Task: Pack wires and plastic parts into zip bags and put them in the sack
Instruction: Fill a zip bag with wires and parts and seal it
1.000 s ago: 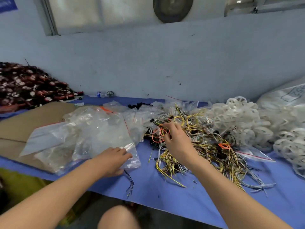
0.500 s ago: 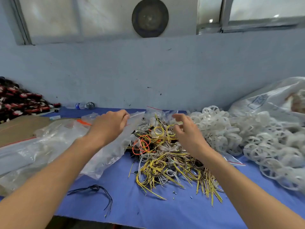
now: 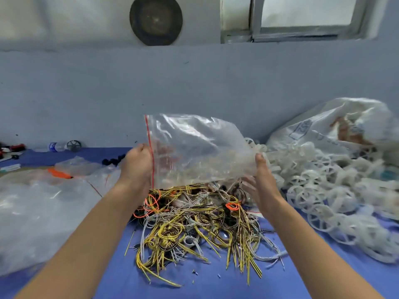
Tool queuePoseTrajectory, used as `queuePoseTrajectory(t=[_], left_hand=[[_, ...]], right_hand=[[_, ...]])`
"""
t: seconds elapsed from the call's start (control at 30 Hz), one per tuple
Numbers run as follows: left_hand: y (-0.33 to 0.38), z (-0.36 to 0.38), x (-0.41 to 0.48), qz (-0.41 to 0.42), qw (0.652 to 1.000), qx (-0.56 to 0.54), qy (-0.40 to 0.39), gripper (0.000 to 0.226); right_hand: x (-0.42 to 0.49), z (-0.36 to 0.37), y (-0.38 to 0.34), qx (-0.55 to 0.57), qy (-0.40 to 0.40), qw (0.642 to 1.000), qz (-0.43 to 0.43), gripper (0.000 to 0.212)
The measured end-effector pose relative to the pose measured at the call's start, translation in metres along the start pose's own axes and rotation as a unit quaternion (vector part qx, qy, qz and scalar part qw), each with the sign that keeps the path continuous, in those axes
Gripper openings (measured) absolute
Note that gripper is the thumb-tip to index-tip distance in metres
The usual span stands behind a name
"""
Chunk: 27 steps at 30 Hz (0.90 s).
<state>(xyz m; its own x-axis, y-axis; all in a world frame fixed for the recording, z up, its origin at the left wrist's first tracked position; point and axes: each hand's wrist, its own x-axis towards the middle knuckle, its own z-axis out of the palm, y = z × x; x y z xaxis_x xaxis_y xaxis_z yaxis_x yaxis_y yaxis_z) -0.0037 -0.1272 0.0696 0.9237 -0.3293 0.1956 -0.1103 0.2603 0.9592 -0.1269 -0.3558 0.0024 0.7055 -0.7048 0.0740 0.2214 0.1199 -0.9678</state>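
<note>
I see clear crinkly zip bag, red seal strip along left edge, looks empty, held up above tangled heap of yellow, grey, orange wires. My left hand pinches bag at seal edge. My right hand, fingers spread, touches bag's opposite end. White plastic wheel-shaped parts piled right of it; white sack behind them.

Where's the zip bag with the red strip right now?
In the head view's centre, the zip bag is held up between the left hand and right hand, above the wire pile.
</note>
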Motion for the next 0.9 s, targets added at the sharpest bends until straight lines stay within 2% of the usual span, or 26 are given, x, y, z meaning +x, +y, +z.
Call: queuePoseTrajectory(t=[0.07,0.13,0.2,0.27,0.33,0.4,0.47,0.53,0.63,0.73,0.8,0.83,0.9], left_hand=[[-0.041,-0.014,0.008,-0.076,0.996,0.048,-0.011,0.024],[-0.075,-0.023,0.009,-0.113,0.989,0.094,-0.018,0.028],[-0.099,-0.023,0.006,-0.131,0.984,0.117,-0.026,0.036],[-0.117,-0.017,0.003,-0.144,0.98,0.133,-0.045,0.04],[-0.131,-0.006,0.004,-0.122,0.97,0.204,-0.05,0.041],[-0.14,0.005,0.006,-0.065,0.952,0.299,-0.026,0.039],[-0.144,0.015,0.002,-0.014,0.937,0.349,-0.015,0.038],[-0.15,0.024,-0.007,-0.007,0.92,0.388,-0.051,0.036],[-0.159,0.033,-0.02,-0.06,0.922,0.359,-0.134,0.022],[-0.165,0.036,-0.028,-0.094,0.929,0.318,-0.163,0.01],[-0.167,0.038,-0.032,-0.109,0.929,0.308,-0.171,0.004],[-0.167,0.04,-0.034,-0.126,0.932,0.291,-0.174,0.002],[-0.168,0.041,-0.036,-0.165,0.938,0.252,-0.172,0.009]], right_hand=[[0.011,-0.012,0.012,0.062,-0.047,0.994,0.08,0.062],[0.019,-0.021,0.021,0.081,-0.08,0.986,0.122,0.062],[0.024,-0.028,0.031,0.026,-0.065,0.991,0.113,0.058],[0.029,-0.038,0.039,-0.085,-0.026,0.993,0.078,0.046],[0.032,-0.054,0.048,-0.156,-0.015,0.985,0.072,0.035],[0.029,-0.072,0.051,-0.2,-0.001,0.978,0.051,0.029],[0.023,-0.091,0.054,-0.285,0.022,0.958,0.013,0.03],[0.017,-0.11,0.058,-0.369,0.032,0.929,-0.003,0.03],[0.008,-0.132,0.059,-0.479,0.055,0.876,0.005,0.028],[-0.004,-0.136,0.057,-0.552,0.117,0.826,0.01,0.021],[-0.011,-0.129,0.055,-0.608,0.141,0.781,-0.022,0.036],[-0.015,-0.12,0.053,-0.621,0.142,0.769,-0.051,0.039],[-0.024,-0.095,0.048,-0.606,0.094,0.784,-0.098,0.034]])
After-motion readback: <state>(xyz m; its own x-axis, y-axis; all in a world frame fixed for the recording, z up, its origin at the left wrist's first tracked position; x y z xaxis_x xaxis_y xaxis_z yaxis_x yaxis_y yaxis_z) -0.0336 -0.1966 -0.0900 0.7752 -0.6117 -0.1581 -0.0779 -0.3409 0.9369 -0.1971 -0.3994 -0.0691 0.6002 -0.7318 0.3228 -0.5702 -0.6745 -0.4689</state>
